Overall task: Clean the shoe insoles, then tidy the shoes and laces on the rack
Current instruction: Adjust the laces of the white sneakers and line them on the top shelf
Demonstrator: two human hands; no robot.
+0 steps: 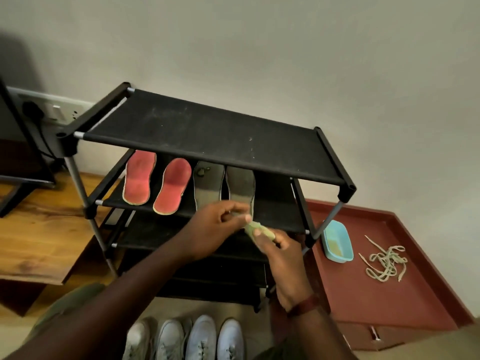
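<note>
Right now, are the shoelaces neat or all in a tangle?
In a tangle. The shoelaces lie in a loose, looping heap on the red platform, beside the blue tub, off the rack.

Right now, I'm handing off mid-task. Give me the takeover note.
Hands: left hand and right hand both pinch a small green cloth in front of the rack.
Things: red insoles and grey insoles lie on the second shelf. Four pale shoes are on the floor before the rack. Laces lie tangled on the red ledge beside a blue tub.
Done: insoles out and lined up; whether they are clean is unclear.
Left: finish wiping, then put shoes and laces on the rack.
</note>
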